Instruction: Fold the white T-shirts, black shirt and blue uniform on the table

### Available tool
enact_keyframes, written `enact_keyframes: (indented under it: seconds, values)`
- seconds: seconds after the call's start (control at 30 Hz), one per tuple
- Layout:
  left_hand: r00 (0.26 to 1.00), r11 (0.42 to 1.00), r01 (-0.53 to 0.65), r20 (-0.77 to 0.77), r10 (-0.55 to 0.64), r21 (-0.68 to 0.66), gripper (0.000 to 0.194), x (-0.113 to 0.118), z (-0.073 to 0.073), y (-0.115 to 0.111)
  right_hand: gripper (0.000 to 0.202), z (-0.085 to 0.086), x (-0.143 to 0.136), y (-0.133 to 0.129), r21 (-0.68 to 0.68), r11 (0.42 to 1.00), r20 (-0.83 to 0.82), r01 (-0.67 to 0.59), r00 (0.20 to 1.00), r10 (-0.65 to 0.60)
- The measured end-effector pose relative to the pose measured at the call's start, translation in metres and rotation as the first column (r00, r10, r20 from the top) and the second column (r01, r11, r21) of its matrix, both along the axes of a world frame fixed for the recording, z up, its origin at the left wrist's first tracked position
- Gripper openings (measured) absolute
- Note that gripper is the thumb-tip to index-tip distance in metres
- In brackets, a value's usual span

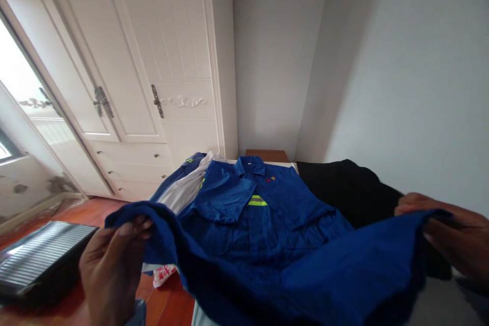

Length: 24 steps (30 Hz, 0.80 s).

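Blue jacket (pixel 260 242): lies front up in the middle of the view, collar (pixel 250 165) at the far end, near part raised towards us. Both our hands are closed on it: the left hand (pixel 116 254) pinches one corner of what looks like the lower edge, thumb against fingers; the right hand (pixel 446 232) grips the opposite corner, its fingertips partly hidden by cloth.

Handling: the raised span sags between our hands, so we judge a light, even outward pull would straighten it. Both corners should stay level and move together; a one-sided tug could skew the collar or loosen the left-hand sleeve (pixel 223 198), which lies across the front just beside the reflective strip (pixel 257 200).

Edges and room: black cloth (pixel 344 188) borders the jacket on the right, white cloth (pixel 187 183) on the left; wide sweeps might drag either. Beyond the collar, the wall (pixel 278 61) limits forward reach; the wardrobe (pixel 183 35) stands ahead to the left. Open room is above the jacket and towards us. At lower left, bare floor (pixel 168 305) shows, with a ribbed-topped case (pixel 48 254) farther out.
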<state>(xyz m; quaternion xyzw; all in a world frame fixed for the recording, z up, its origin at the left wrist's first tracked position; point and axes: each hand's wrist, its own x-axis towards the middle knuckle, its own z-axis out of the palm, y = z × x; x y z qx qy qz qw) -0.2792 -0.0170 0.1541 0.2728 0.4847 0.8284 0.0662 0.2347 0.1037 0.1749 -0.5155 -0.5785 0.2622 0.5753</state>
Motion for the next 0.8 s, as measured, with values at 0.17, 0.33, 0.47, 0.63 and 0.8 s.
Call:
enact_keyframes:
  seconds: [0.17,0.33,0.47,0.63,0.8]
  values:
    - [0.98,0.987,-0.11,0.18,0.088,0.116,0.024,-0.004,0.022,0.058,0.051,0.033,-0.04,0.041,-0.042,0.99,-0.236,-0.133,0.964,0.119]
    - [0.928,0.952,-0.295,0.261,0.265,0.08,0.025,0.005,0.02,0.1,0.051,0.04,-0.063,0.067,-0.037,0.973,-0.369,-0.229,0.908,0.199]
    - [0.92,0.942,-0.317,0.275,0.278,0.11,0.025,0.012,0.024,0.132,0.036,0.045,-0.068,0.08,-0.03,0.967,-0.275,-0.254,0.932,0.237]
    - [0.987,0.99,-0.136,0.086,0.139,-0.039,0.031,0.001,0.043,0.171,0.052,0.053,-0.062,0.111,-0.148,0.97,-0.178,-0.194,0.97,0.167]
    - [0.978,0.911,0.045,-0.168,-0.124,-0.409,0.028,-0.025,0.063,0.202,0.058,0.057,-0.061,0.144,-0.322,0.914,-0.076,-0.245,0.97,0.233]
